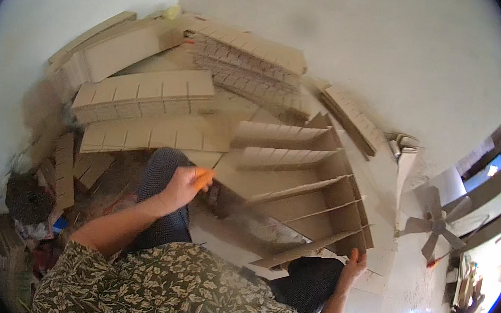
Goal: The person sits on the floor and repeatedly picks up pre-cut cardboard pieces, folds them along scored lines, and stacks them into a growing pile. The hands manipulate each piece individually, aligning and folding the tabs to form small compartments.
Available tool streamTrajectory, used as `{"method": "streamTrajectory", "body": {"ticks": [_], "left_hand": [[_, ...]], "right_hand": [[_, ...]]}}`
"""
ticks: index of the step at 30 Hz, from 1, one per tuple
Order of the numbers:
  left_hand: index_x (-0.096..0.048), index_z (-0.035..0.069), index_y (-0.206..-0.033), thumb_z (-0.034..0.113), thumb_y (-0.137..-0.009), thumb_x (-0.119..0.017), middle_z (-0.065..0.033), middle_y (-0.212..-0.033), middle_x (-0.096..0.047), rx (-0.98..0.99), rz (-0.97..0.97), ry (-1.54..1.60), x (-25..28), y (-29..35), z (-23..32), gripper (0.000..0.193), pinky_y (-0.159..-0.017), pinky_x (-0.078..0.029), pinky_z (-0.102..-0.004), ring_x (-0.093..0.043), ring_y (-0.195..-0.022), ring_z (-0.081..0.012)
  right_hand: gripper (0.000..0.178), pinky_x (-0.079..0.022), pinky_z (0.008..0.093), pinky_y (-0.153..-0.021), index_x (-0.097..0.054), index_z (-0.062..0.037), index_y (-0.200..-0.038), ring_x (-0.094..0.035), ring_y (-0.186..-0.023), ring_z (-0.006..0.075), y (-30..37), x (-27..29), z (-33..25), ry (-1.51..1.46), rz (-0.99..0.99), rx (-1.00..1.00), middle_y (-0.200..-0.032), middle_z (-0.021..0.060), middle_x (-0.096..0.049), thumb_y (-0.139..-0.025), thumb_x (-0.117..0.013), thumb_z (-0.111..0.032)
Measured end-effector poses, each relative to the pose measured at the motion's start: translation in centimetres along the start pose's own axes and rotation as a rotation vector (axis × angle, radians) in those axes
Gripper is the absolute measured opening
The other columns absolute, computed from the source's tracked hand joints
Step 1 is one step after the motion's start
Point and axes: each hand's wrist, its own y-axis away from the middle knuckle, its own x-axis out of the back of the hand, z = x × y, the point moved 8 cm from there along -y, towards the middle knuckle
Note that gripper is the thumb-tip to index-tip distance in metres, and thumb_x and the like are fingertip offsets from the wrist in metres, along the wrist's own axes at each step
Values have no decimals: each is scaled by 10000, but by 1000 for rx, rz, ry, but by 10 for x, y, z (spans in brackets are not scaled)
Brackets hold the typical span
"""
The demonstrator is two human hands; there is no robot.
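Observation:
My left hand (177, 192) hovers over my left knee with its fingers closed. Something bright orange (203, 179) shows at the fingertips; I cannot make out what it is. My right hand (354, 268) grips the near right corner of a part-joined cardboard divider (337, 185). In this divider several upright strips run crosswise into one long strip along the right side. The nearest cross strip (308, 249) lies slanted just above my right knee. Left of the divider, a flat slotted cardboard strip (141, 138) rests close beyond my left hand.
Stacks of slotted cardboard strips (147, 90) lie to the left, with a taller pile (250, 54) against the back wall. Another small stack (353, 120) leans beyond the divider. A fan (437, 227) stands at the right. Dark clutter (29, 199) fills the lower left.

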Motion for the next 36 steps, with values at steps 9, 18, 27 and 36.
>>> {"method": "streamTrajectory", "body": {"ticks": [9,18,27,36], "left_hand": [[-587,24,-1194,219,-881,-646,-166,-1152,-616,-118,310,-665,117,-91,-15,374,-861,-480,-356,-601,-1008,-250],[-485,15,-1263,275,-889,-602,-188,-1263,-531,-155,237,-1288,122,-191,-44,470,-960,-419,-458,-502,-1155,-391],[-600,31,-917,208,-880,-569,-191,-957,-624,-33,28,-1286,121,-213,-54,183,-776,-475,-479,-595,-939,-371],[-555,35,-1188,280,-885,-611,-158,-1202,-572,-124,74,-1106,66,-217,28,394,-924,-442,-425,-521,-1138,-340]], "right_hand": [[386,-518,310,-493,-649,44,-990,-621,-667,208,-4,-1,27,-247,335,-293,-842,127,-657,-875,-629,-324],[317,-469,274,-459,-670,45,-933,-625,-587,171,-5,-13,13,-80,75,-216,-743,92,-657,-911,-583,-259],[310,-494,285,-594,-648,39,-1060,-590,-691,157,3,-9,-1,-138,133,-292,-851,98,-646,-924,-541,-218],[255,-508,297,-663,-622,11,-1089,-595,-818,175,7,1,36,-403,229,-321,-992,89,-633,-921,-525,-154]]}}
